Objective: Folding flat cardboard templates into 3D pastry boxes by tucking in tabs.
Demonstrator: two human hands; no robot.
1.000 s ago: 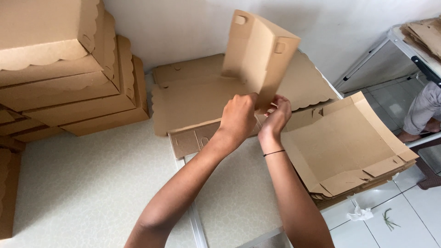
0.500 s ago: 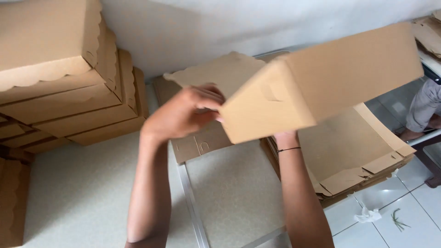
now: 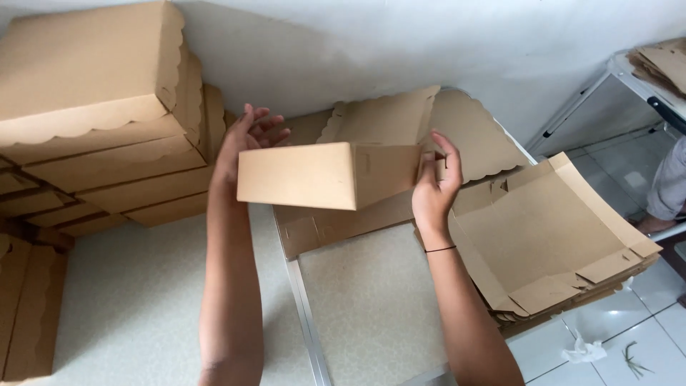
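I see my left hand (image 3: 239,146) pressed flat against the left end of a folded brown cardboard box (image 3: 329,175), fingers spread and loose rather than closed. My right hand (image 3: 436,189) clasps the box's right end, thumb in front and fingers curled behind. The box hangs in the air between both hands, above the speckled desk (image 3: 371,307), its scalloped lid (image 3: 382,118) raised behind it. Flat box blanks (image 3: 550,236) lie stacked to the right at the desk edge. Finished boxes (image 3: 93,107) are piled at the left against the white wall (image 3: 400,43).
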